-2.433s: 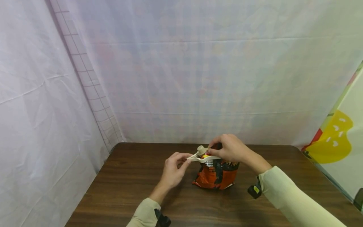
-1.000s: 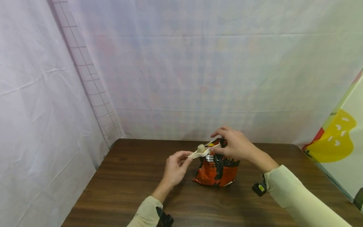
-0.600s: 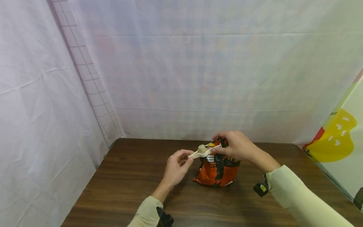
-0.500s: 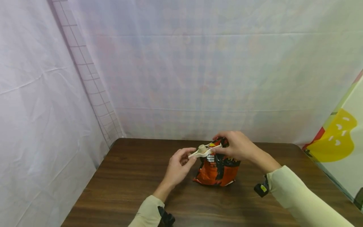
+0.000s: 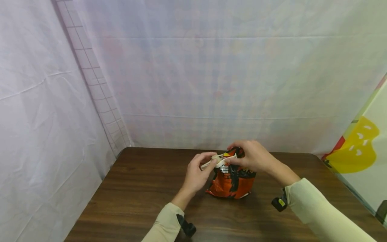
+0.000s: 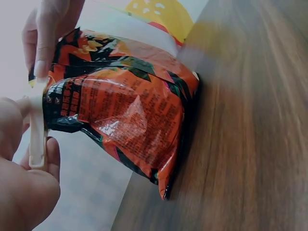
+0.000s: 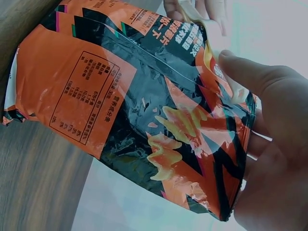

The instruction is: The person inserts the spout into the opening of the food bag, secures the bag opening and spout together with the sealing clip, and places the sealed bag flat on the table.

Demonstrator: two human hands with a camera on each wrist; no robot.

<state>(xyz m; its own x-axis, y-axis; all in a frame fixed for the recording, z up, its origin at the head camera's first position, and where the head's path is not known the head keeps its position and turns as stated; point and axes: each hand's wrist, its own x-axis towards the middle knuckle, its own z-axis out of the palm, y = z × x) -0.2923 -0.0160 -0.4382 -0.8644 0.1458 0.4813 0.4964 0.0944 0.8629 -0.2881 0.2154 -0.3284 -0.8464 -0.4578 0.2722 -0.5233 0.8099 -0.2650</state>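
An orange and black snack bag [image 5: 231,186], printed with pictures of wavy chips [image 7: 180,125], stands upright on the brown wooden table. Across its top runs a cream-coloured bag clip [image 5: 221,163] with a short round knob; its two arms are spread apart at the right, with part of the bag's top between them. My left hand [image 5: 196,173] pinches the joined left end of this clip beside the knob, thumb on the near side. At the bag's upper right, my right hand [image 5: 255,157] grips the clip's arm and the bag top, thumb in front and fingers behind.
The wooden table [image 5: 145,188] reaches back to a pale cloth hanging [image 5: 217,84]. Another white cloth [image 5: 39,134] hangs along the left. To the right is a white panel with a yellow printed shape [image 5: 353,151].
My left hand has slid right along the clip, from its left tip to beside the knob. Earlier, my right hand shifted its grip at the bag's top, and now it stays there.
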